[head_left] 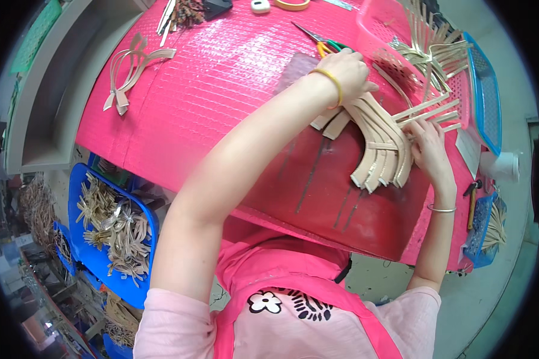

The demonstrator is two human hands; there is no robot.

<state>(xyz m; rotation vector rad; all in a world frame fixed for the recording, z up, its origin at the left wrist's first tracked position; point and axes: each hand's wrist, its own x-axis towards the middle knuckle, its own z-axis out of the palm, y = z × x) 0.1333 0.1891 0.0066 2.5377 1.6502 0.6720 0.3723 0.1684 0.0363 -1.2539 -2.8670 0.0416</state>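
A bundle of beige strap strips [380,140], joined by a crossing band, lies fanned and curved on a dark red mat [335,197]. My left hand [347,75] is curled over its upper end, fingertips mostly hidden under the hand. On the right edge my right hand [426,143] pinches the bundle where loose strips stick out to the right. Scissors [320,43] with orange and green handles lie just beyond my left hand, blades pointing up and left. Shorter beige strap ends [335,124] show below my left wrist.
A pink basket [371,18] with many beige strips [434,57] stands at the far right, beside a blue basket [485,90]. Another strap piece [129,75] lies on the pink table cover [209,66]. A blue tub [81,209] of straps sits lower left. A hammer [472,200] lies right.
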